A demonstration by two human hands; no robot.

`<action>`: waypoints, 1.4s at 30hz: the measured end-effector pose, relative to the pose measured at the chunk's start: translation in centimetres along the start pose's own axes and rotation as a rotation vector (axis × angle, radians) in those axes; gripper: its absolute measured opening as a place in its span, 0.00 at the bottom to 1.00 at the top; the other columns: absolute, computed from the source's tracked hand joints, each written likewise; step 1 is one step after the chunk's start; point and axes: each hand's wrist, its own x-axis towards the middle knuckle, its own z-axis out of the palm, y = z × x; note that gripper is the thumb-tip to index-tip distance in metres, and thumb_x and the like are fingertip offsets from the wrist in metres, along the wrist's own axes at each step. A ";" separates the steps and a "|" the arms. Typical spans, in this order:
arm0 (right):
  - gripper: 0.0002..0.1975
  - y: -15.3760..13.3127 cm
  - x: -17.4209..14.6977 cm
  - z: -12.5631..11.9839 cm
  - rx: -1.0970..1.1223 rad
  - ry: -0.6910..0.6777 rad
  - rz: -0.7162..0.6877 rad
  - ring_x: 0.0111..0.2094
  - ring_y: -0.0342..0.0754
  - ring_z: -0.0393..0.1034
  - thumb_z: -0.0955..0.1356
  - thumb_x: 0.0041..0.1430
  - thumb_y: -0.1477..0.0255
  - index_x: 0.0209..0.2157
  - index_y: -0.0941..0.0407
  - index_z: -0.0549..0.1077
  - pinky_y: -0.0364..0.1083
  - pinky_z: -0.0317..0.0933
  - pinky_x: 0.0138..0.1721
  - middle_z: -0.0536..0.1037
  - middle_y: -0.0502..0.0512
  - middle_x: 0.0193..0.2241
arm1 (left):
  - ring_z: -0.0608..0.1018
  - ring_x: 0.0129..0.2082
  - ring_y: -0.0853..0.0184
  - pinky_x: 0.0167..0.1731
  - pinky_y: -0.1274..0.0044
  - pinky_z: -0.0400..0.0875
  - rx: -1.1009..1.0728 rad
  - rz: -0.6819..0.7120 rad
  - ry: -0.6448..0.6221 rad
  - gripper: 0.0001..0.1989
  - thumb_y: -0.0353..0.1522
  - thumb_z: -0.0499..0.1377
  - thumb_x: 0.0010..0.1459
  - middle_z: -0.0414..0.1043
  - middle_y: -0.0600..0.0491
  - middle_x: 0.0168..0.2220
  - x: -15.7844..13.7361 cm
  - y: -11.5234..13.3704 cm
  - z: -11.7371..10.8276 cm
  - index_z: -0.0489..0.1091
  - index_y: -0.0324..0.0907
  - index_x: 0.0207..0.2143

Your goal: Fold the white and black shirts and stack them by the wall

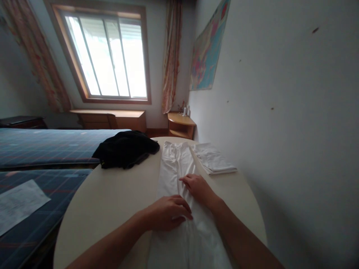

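White trousers point(171, 179) lie lengthwise on a round cream table point(117, 198), waistband at the far end and legs running toward me. Light creases cross the cloth. My left hand point(169, 213) rests over the nearer part of the trousers, fingers bent and apart, fingertips near the middle line between the legs. Farther up, my right hand point(198, 188) lies on the right side, its fingers reaching to that same middle line and touching the fabric. Right of the waistband sits a folded white garment point(214, 158). A black bunched garment point(126, 149) lies at the table's far left edge.
Two beds with blue plaid covers point(64, 144) stand to the left, one carrying a sheet of paper point(22, 203). A white wall point(280, 149) rises close on the right. Beyond the table are a small corner shelf point(181, 119), a desk point(129, 117) and a window point(112, 56).
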 end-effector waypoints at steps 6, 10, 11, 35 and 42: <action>0.16 -0.3 1.9 -0.2 -0.008 0.029 0.131 0.44 0.49 0.75 0.59 0.69 0.69 0.51 0.53 0.73 0.44 0.62 0.45 0.79 0.58 0.44 | 0.77 0.42 0.68 0.44 0.79 0.68 0.261 -0.004 0.009 0.11 0.30 0.56 0.64 0.76 0.54 0.46 0.1 -0.9 0.3 0.76 0.50 0.45; 0.15 -0.9 3.5 0.2 -0.088 -0.005 0.325 0.38 0.52 0.77 0.64 0.64 0.60 0.43 0.55 0.75 0.45 0.63 0.37 0.81 0.58 0.36 | 0.77 0.40 0.69 0.43 0.79 0.68 0.358 0.026 0.002 0.09 0.33 0.55 0.66 0.76 0.55 0.45 0.3 -1.3 0.6 0.76 0.49 0.43; 0.15 -1.0 3.8 0.4 -0.110 -0.008 0.355 0.38 0.53 0.77 0.64 0.63 0.60 0.42 0.56 0.75 0.45 0.63 0.36 0.81 0.59 0.36 | 0.77 0.40 0.69 0.43 0.79 0.68 0.373 0.031 0.003 0.09 0.33 0.55 0.67 0.76 0.55 0.45 0.3 -1.4 0.6 0.76 0.49 0.42; 0.31 0.2 2.6 2.9 0.060 -0.126 0.172 0.70 0.55 0.36 0.50 0.69 0.54 0.68 0.52 0.52 0.58 0.31 0.67 0.49 0.51 0.69 | 0.75 0.46 0.63 0.51 0.72 0.68 0.112 0.010 -0.055 0.12 0.38 0.62 0.58 0.74 0.52 0.47 -0.1 -0.4 0.1 0.76 0.50 0.44; 0.32 0.5 2.9 3.1 -0.039 -0.086 0.218 0.70 0.58 0.36 0.52 0.68 0.53 0.68 0.53 0.54 0.57 0.35 0.66 0.49 0.53 0.69 | 0.61 0.63 0.53 0.64 0.61 0.55 0.251 -0.114 0.050 0.23 0.39 0.61 0.58 0.62 0.49 0.61 -0.2 -0.5 0.2 0.68 0.50 0.57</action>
